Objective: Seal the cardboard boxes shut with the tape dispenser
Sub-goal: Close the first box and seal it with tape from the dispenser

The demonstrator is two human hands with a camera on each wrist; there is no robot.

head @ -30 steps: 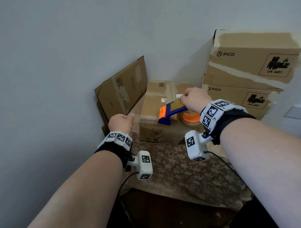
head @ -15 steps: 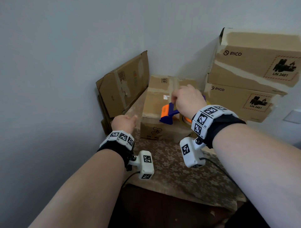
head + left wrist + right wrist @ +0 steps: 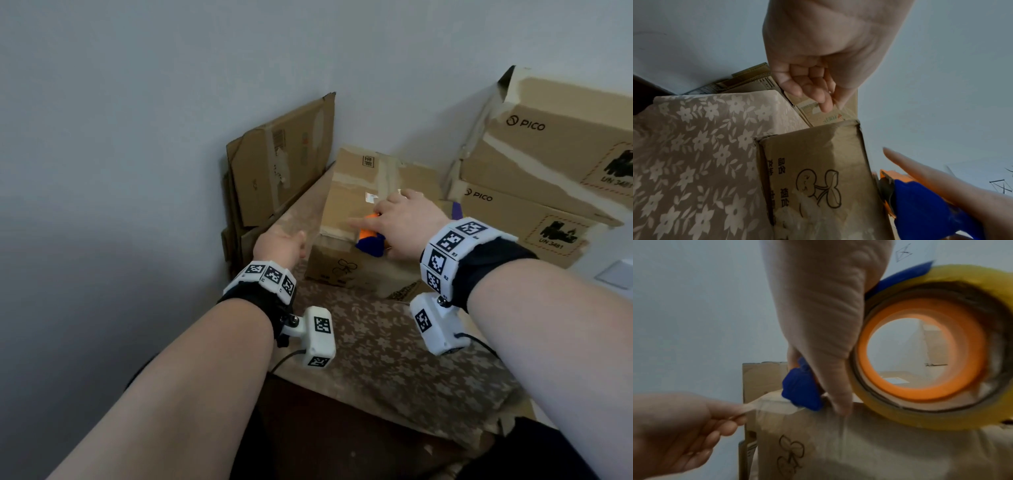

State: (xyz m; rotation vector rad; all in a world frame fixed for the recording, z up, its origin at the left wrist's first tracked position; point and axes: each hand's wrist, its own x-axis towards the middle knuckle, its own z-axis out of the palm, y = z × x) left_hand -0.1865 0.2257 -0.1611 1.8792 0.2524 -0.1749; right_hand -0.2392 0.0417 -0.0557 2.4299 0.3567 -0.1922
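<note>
While the flattened cardboard (image 3: 284, 161) leans idle against the wall at far left, the left hand (image 3: 279, 245) hangs just beside the near left corner of the small box (image 3: 346, 219), above the flower-patterned bench (image 3: 370, 346). Its fingers (image 3: 807, 84) are loosely curled and hold nothing; in the right wrist view a blurred strip of clear tape seems to run towards them, but whether they touch it cannot be told. Further right, the right hand (image 3: 400, 224) grips the blue and orange tape dispenser (image 3: 371, 240), pressing its nose onto the front top edge of the box, forefinger stretched along the top. The yellowish tape roll (image 3: 931, 344) sits behind the palm. The step in hand looks like finishing a strip at the box edge. Next would likely be tilting the dispenser to cut the tape, then smoothing the end down the front face. The two stacked boxes (image 3: 548, 192) at right wait untouched.
</note>
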